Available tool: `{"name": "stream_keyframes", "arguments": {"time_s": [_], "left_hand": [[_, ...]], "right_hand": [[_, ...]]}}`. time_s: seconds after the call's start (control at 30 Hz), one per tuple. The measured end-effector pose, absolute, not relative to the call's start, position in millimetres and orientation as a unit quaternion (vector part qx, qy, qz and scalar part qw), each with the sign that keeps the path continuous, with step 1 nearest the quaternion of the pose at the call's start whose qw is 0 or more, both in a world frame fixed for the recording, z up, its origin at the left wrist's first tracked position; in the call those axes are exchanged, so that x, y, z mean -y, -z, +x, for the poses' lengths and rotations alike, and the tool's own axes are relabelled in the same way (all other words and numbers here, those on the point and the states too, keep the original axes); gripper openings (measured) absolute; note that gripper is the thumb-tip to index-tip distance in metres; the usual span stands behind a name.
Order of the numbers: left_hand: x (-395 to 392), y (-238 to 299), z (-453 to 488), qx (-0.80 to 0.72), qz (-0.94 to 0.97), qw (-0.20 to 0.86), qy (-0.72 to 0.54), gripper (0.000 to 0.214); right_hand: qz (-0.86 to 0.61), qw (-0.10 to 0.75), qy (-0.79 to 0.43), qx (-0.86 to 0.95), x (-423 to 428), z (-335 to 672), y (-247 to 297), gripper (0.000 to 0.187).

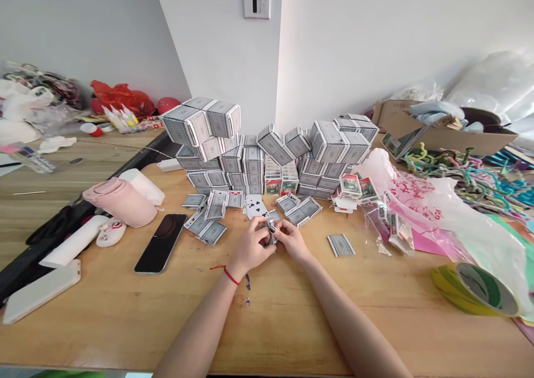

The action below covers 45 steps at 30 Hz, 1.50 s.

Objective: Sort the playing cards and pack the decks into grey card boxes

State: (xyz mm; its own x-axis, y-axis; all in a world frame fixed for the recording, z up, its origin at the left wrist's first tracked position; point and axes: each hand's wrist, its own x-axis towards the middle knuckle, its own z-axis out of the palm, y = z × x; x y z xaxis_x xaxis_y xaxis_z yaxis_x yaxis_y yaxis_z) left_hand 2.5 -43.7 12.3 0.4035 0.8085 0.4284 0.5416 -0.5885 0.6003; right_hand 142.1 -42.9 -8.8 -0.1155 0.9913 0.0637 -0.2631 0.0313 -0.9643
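Note:
My left hand (255,245) and my right hand (291,240) meet over the middle of the table. Both are closed on a small grey-backed playing card (270,222), mostly hidden by my fingers; whether it is one card or more I cannot tell. Just beyond lie loose face-up playing cards (254,205). Grey-backed card pieces lie to the left (211,230) and right (306,211). A single card (341,245) rests face down right of my right hand. Behind stands a wall of blocks covered in playing cards (254,163).
A phone (161,243), pink bottle (120,201), white mouse (111,232) and white power bank (44,290) lie at left. Right are red-green card boxes (350,185), crumpled plastic (438,200), a yellow tape roll (475,289) and a cardboard box (450,138).

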Motion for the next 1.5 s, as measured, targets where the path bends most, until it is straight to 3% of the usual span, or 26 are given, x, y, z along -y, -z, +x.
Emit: {"name": "stream_keyframes", "arguments": {"time_s": [0.23,0.4,0.6,0.87,1.1,1.33,1.5], "left_hand": [[45,-15,2,-0.417,0.832,0.143,-0.337,0.016],[46,-15,0,-0.408,0.846,0.12,-0.323,0.015],[46,-14,0,-0.401,0.851,0.102,-0.324,0.012],[48,-15,3,-0.409,0.843,0.127,-0.326,0.007],[49,-18,5,-0.409,0.849,0.129,-0.309,0.002],[52,-32,3,-0.385,0.81,0.259,-0.359,0.004],[44,-23,1,-0.431,0.637,0.539,-0.342,0.021]], "right_hand": [[-0.381,0.537,-0.619,0.428,41,143,14,0.032],[-0.364,0.543,-0.657,0.376,42,142,13,0.048],[-0.328,0.512,-0.705,0.364,45,142,4,0.031],[-0.314,0.469,-0.755,0.333,51,138,-6,0.027],[-0.353,0.518,-0.703,0.336,52,133,-4,0.03],[-0.398,0.6,-0.581,0.379,48,140,3,0.04],[-0.419,0.607,-0.521,0.43,48,141,-2,0.048]]}}
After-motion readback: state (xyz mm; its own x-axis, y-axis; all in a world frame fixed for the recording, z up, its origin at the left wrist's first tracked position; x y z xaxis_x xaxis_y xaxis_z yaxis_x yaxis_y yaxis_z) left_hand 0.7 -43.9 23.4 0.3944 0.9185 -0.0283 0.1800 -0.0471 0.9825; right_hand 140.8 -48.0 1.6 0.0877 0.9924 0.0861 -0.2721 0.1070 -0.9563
